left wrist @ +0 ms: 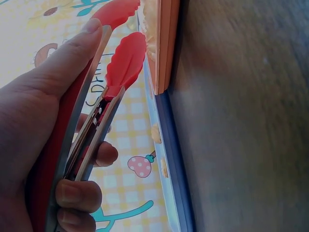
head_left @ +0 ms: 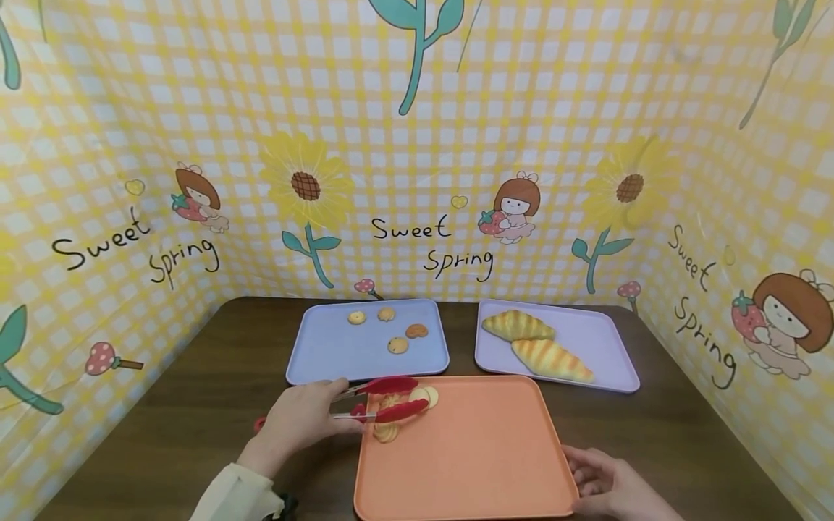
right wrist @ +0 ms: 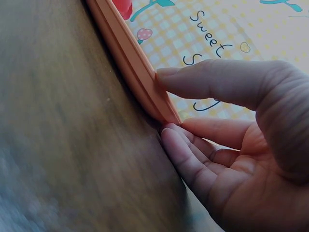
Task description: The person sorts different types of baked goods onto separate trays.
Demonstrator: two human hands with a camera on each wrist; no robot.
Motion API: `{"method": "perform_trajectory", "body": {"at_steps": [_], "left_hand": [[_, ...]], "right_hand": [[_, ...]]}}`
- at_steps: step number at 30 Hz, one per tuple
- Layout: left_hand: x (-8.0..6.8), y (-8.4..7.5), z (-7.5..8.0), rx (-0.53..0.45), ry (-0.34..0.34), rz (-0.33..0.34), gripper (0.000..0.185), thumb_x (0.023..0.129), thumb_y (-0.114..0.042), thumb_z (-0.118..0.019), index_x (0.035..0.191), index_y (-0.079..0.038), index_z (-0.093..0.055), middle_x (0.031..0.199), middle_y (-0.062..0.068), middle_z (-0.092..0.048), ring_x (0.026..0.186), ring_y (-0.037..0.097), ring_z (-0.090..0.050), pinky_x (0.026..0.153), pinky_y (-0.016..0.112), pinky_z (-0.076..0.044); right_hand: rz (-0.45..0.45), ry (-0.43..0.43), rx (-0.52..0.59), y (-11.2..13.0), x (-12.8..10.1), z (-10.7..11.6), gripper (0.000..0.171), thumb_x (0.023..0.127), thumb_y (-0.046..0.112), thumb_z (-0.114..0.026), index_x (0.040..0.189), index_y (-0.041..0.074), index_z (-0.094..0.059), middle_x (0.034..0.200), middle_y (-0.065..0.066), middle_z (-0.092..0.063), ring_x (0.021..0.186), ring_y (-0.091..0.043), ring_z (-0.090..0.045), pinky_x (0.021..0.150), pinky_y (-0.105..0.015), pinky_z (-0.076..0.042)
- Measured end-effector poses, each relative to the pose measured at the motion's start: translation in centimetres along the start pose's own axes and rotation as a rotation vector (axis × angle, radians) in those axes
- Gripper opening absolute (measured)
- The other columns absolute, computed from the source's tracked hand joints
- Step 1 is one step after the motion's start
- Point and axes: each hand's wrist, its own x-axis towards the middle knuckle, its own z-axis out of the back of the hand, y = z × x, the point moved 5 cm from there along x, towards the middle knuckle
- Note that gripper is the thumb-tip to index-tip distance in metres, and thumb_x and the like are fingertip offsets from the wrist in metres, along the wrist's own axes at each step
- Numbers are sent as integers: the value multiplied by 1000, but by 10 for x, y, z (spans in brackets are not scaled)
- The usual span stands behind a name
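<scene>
My left hand (head_left: 301,418) grips metal tongs with red scalloped tips (head_left: 399,412). The tips hang spread apart over the far left corner of the orange tray (head_left: 472,463). Below and between them lie several cookies (head_left: 386,433), partly hidden, with a pale round cookie (head_left: 431,397) by the tip ends. In the left wrist view, thumb and fingers wrap the tong arms (left wrist: 67,145), and a gap shows between the red heads. My right hand (head_left: 612,479) holds the tray's near right edge, thumb against the rim (right wrist: 133,58) and fingers at its underside in the right wrist view.
A blue tray (head_left: 326,354) with several small cookies (head_left: 398,345) stands behind on the left. Behind on the right, a lilac tray (head_left: 609,347) bears two croissants (head_left: 550,359). The dark wooden table (head_left: 176,434) meets a yellow checked cloth (head_left: 417,174) at the back and sides.
</scene>
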Motion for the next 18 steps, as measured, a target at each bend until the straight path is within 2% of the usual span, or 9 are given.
{"method": "perform_trajectory", "body": {"at_steps": [5,9,14,18], "left_hand": [[1,1,-3,-6,19,10,58,66,-72,-78,88,-22,-59,80,-6,-65,64,12,-56,59,36,-48],[1,1,-6,26,27,1,61,66,-72,-77,96,-21,-63,87,-4,-68,73,17,-63,65,40,-51],[2,-5,-6,73,27,-30,63,68,-69,-78,104,-19,-66,94,0,-69,80,24,-68,69,43,-53],[2,-11,-4,117,14,-67,62,70,-68,-77,105,-18,-66,95,3,-69,77,25,-68,67,42,-53]], "right_hand": [[-12,4,17,1,0,0,73,89,-1,-69,139,-26,-22,111,-10,-56,95,-12,-63,80,-27,-54],[-17,7,21,0,1,0,72,89,-1,-68,140,-25,-22,111,-9,-56,95,-13,-63,81,-27,-53],[-23,4,19,-1,1,0,72,89,-2,-68,140,-25,-22,111,-9,-56,95,-13,-63,81,-28,-54],[-20,0,10,-1,1,1,73,88,-2,-69,139,-25,-22,110,-9,-56,94,-13,-64,80,-28,-54]]}}
